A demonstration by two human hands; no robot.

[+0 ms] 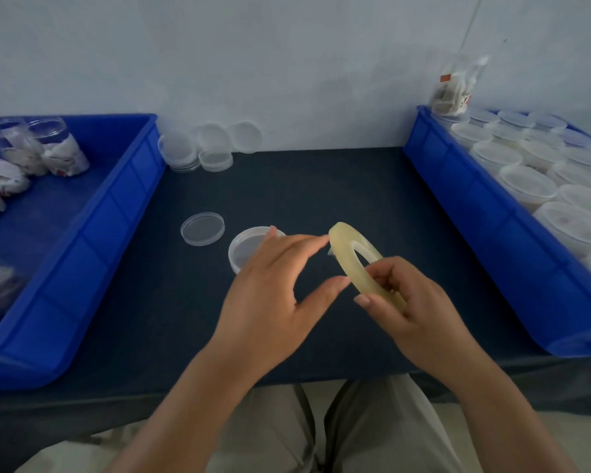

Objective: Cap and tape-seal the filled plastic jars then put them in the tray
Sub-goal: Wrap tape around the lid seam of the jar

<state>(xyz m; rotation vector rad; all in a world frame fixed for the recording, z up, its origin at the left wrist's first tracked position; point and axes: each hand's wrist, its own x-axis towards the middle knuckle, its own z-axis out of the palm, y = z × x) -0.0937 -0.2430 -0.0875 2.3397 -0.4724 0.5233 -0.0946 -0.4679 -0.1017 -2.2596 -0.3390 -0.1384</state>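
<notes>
Tape roll (362, 264) held at center frame, above the dark table (321, 186).

The right hand (413, 302) is clamped on the roll; the left hand (273, 285), fingers apart, touches its edge over a capped jar (244, 247). 1 loose lid (202, 229) lies beside it, and 2 blue trays (93, 240) flank the frame.

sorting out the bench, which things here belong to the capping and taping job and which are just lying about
In the job: tape roll in the right hand; left hand; capped jar; loose lid; lid stacks; open jars; right tray.

Lying about: plastic bag on that tray's far corner.
</notes>
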